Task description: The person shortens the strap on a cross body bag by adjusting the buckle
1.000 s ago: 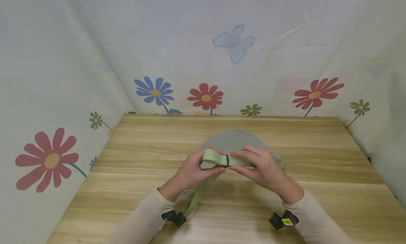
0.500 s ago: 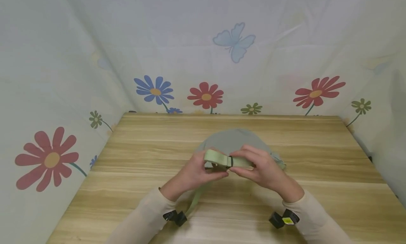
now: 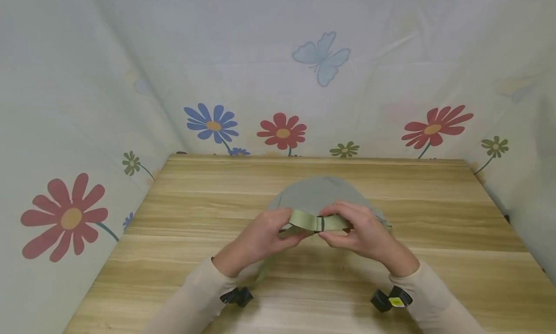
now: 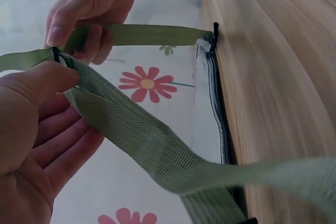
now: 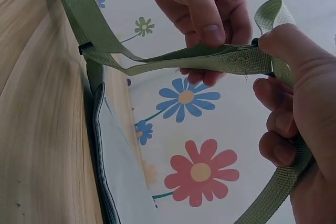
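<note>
A grey-green fabric bag (image 3: 321,191) lies on the table, and its light green webbing strap (image 3: 303,220) is raised in front of it. Partway along the strap sits a black slider buckle (image 3: 320,223). My right hand (image 3: 367,233) pinches the strap at this buckle between thumb and fingers. To its left, my left hand (image 3: 262,235) holds the doubled strap, thumb on top of the webbing (image 4: 121,111) in the left wrist view. The right wrist view shows a second black slider (image 5: 85,48) near the bag's zippered edge (image 5: 100,124).
The wood-grain table (image 3: 208,194) extends around the bag. White cloth walls (image 3: 243,68) printed with flowers and a butterfly stand behind and at both sides. A black wrist camera (image 3: 236,297) is strapped on the left sleeve, another (image 3: 391,299) on the right.
The buckle and both hands' fingertips have shifted slightly right. The strap's rounded loop by my left fingers has flattened, and the strap length hanging near the left wrist shows less.
</note>
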A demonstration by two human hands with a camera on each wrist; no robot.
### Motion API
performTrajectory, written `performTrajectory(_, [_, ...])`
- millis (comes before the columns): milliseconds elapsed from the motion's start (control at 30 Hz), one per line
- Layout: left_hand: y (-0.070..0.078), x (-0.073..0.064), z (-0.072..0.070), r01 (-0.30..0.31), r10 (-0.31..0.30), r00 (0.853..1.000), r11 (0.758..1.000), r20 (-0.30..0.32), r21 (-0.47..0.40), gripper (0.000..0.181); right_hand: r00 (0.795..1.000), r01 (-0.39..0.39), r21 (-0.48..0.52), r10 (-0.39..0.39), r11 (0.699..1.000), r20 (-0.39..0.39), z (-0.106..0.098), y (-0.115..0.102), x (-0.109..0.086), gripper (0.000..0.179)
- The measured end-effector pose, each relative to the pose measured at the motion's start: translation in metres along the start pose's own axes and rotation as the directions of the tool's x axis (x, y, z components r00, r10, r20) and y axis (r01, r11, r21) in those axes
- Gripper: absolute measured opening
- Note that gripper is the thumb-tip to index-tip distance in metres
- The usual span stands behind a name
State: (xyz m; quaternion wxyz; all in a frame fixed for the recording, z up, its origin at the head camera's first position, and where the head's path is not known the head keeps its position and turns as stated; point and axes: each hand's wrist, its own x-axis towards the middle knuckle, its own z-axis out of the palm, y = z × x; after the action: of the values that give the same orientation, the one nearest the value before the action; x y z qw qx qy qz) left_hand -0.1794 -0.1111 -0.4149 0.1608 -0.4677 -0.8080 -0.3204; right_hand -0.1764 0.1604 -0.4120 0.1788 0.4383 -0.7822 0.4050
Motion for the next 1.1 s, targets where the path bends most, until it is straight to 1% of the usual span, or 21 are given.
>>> performTrajectory(100, [-0.001, -0.002, -0.003, -0.028, 0.028, 1.000, 0.997, -0.001, 0.072, 0.032, 1.000, 0.013, 0.008, -0.013, 1.000, -0.013, 0.000, 0.001, -0.001, 0.027])
performTrajectory(167, [-0.001, -0.004, -0.005, -0.037, 0.037, 0.999, 0.994, 0.007, 0.100, 0.030, 0.999, 0.022, 0.022, -0.021, 1.000, -0.026, -0.001, 0.001, -0.002, 0.027])
performTrajectory(300, [-0.004, -0.011, -0.010, -0.033, 0.030, 0.999, 0.991, 0.029, 0.128, 0.030, 0.996, 0.066, 0.026, -0.064, 0.998, -0.069, -0.003, 0.004, -0.002, 0.032])
performTrajectory(400, [-0.005, -0.017, -0.015, -0.028, 0.022, 0.999, 0.987, 0.042, 0.157, 0.031, 0.991, 0.094, -0.001, -0.093, 0.996, -0.093, -0.005, 0.005, -0.003, 0.033])
performTrajectory(500, [-0.006, -0.026, -0.021, -0.025, 0.016, 0.999, 0.979, 0.050, 0.202, 0.032, 0.989, 0.104, -0.015, -0.105, 0.994, -0.103, -0.008, 0.007, -0.004, 0.034])
performTrajectory(567, [-0.008, -0.033, -0.025, -0.020, 0.007, 0.998, 0.974, 0.056, 0.224, 0.033, 0.990, 0.099, -0.020, -0.100, 0.995, -0.103, -0.009, 0.008, -0.004, 0.036])
performTrajectory(700, [-0.013, -0.049, -0.037, 0.006, -0.026, 0.997, 0.966, 0.073, 0.260, 0.035, 0.990, 0.087, 0.004, -0.086, 0.996, -0.108, -0.012, 0.010, -0.006, 0.036])
performTrajectory(733, [-0.014, -0.054, -0.041, 0.013, -0.035, 0.996, 0.964, 0.078, 0.267, 0.035, 0.992, 0.075, 0.012, -0.073, 0.997, -0.106, -0.013, 0.010, -0.007, 0.036])
performTrajectory(867, [-0.018, -0.072, -0.054, 0.052, -0.087, 0.991, 0.951, 0.101, 0.305, 0.036, 0.993, 0.066, 0.062, -0.060, 0.996, -0.106, -0.014, 0.010, -0.008, 0.034])
performTrajectory(900, [-0.019, -0.075, -0.057, 0.064, -0.100, 0.990, 0.949, 0.102, 0.309, 0.035, 0.993, 0.058, 0.061, -0.052, 0.996, -0.102, -0.014, 0.010, -0.008, 0.035])
performTrajectory(1000, [-0.021, -0.083, -0.064, 0.095, -0.129, 0.987, 0.949, 0.097, 0.301, 0.033, 0.994, 0.063, 0.054, -0.057, 0.997, -0.094, -0.013, 0.010, -0.008, 0.034])
performTrajectory(1100, [-0.022, -0.086, -0.066, 0.123, -0.159, 0.981, 0.952, 0.109, 0.279, 0.031, 0.994, 0.069, 0.038, -0.065, 0.997, -0.092, -0.010, 0.010, -0.008, 0.035])
